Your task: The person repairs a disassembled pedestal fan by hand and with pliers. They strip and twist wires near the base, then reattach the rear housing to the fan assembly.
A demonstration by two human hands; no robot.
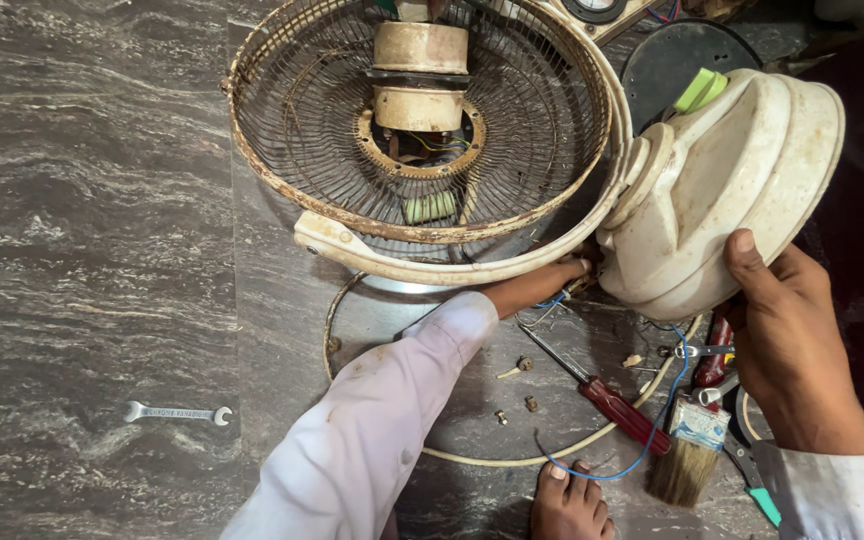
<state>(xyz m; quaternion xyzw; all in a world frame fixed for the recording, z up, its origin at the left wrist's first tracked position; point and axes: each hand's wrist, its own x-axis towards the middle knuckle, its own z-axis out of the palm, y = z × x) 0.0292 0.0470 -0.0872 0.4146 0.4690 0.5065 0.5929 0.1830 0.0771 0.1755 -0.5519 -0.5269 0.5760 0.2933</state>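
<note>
Both arms wore long white sleeves: left sleeve (372, 430) smudged with grime, right sleeve (837, 495) showed a cuff only. Hands were bare, no gloves. One foot (569, 503) was bare.

fan guard (352, 120): rusty wire metal | fan base (742, 180): grimy cream plastic | floor (82, 200): polished stone

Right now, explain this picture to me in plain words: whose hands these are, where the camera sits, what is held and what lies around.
One camera, worn on a person's head, looks down at their own bare hands. The right hand grips a cream plastic fan housing. The left hand reaches under it, fingers hidden. Beside it stands a rusty fan guard. On the stone floor lie a red-handled screwdriver, a paintbrush, a small spanner, loose screws and a blue wire.
</note>
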